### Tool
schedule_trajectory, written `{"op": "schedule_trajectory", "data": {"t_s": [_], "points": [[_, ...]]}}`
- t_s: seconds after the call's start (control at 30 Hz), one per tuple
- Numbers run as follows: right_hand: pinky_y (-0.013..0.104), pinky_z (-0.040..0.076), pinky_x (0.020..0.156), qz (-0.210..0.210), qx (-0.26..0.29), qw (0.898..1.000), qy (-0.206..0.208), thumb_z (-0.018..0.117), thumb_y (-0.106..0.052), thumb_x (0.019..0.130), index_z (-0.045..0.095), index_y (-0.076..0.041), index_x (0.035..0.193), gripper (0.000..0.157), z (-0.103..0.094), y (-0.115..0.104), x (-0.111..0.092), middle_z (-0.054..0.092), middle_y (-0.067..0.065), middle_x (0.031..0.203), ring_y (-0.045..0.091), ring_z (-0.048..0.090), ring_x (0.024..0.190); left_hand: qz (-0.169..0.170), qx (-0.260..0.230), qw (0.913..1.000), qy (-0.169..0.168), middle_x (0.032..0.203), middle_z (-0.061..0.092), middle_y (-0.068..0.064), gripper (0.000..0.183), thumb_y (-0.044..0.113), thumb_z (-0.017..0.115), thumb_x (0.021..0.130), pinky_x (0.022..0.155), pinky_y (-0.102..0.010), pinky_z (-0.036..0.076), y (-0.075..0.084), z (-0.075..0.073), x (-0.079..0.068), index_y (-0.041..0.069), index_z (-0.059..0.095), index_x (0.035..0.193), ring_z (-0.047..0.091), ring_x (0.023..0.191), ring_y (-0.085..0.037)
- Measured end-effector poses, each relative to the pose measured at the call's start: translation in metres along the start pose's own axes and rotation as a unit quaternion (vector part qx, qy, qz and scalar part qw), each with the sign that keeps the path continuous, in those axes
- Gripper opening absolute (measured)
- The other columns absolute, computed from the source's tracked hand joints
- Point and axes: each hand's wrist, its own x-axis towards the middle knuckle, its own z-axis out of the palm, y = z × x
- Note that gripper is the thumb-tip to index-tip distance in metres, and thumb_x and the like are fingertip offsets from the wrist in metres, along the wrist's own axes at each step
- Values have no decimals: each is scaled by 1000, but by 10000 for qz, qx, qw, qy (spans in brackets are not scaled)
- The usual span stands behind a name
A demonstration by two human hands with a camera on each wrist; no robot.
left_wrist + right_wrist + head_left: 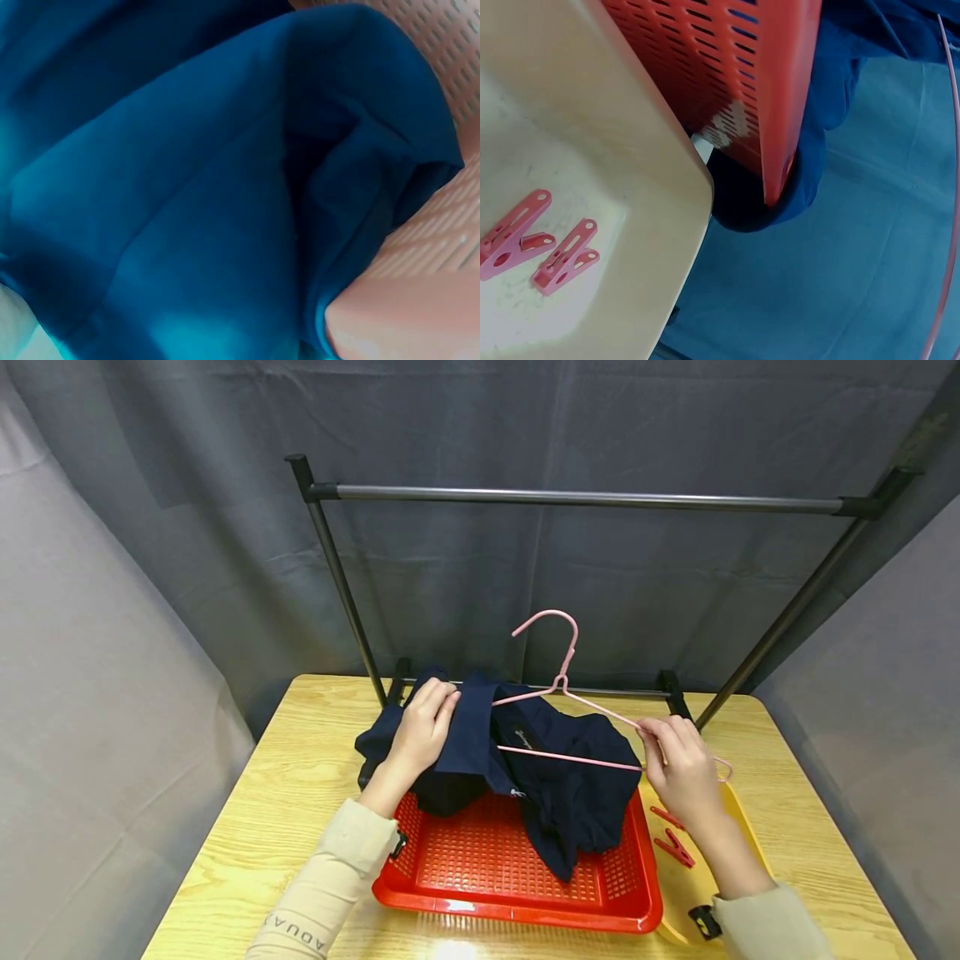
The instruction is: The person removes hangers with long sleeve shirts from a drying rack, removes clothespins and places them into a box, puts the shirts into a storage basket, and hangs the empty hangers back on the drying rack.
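Observation:
A navy garment [577,727], its exact kind unclear in the folds, lies bunched over the back of a red basket [517,917]. My left hand [422,727] grips its folded edge on the left. On the right, my right hand [682,768] pinches the sloping arm of a pink hanger [561,679] near its end. The hanger's other end goes under the cloth, hidden inside the opening, while its hook points up. The left wrist view is filled by the garment [187,210]; in the right wrist view, the hanger [949,277] runs along the right edge.
Beside the basket sits a yellow tray [752,843] with red clothespins [677,852] in it. Behind stands a rack with a metal bar [585,498], its feet at the back of the wooden table [247,827]. Grey curtains hang around.

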Motion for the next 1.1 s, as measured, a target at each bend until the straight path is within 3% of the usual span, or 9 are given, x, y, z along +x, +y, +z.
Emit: {"op": "schedule_trajectory", "data": {"t_s": [0.2,0.4,0.73,0.87,0.97,1.1], "points": [[24,39,69,65,-20,10000,47,60,-3,84,61,7,93,13,-8,3,-1,57,17,80,29,50,71,-187,-25,9998,100,83,55,-8,9,6,51,92,71,-30,45,-2,0,1,3,59,90,52,76,-20],[22,37,67,52,-185,9996,202,46,-27,96,61,8,91,39,-14,8,-3,57,18,77,28,48,67,-313,-1,9994,165,81,53,-7,11,8,50,93,69,-30,45,-6,0,-1,3,58,89,51,74,-19],[27,34,59,-11,-221,9964,824,49,-26,94,61,10,85,38,-22,21,-5,53,20,70,30,45,59,-523,94,9982,273,81,51,-8,11,8,50,93,66,-31,44,-10,-1,-3,1,57,90,51,72,-21],[14,38,73,64,-104,9943,1063,54,-19,92,60,11,84,32,-26,24,-5,54,23,71,35,47,62,-651,125,9972,343,80,51,-8,10,8,50,93,66,-32,44,-11,-2,-5,1,57,90,51,72,-22],[6,32,87,113,-92,9929,1176,58,-9,87,60,12,84,21,-31,26,-5,55,24,73,38,48,65,-710,134,9966,401,79,51,-9,10,8,50,93,66,-32,43,-13,-1,-5,1,57,89,50,72,-22],[5,31,88,173,-170,9911,1310,60,0,82,60,11,82,11,-35,27,-5,55,24,72,39,48,65,-777,169,9957,465,79,51,-10,13,9,49,93,67,-33,44,-14,0,-5,0,57,88,51,73,-23]]}}
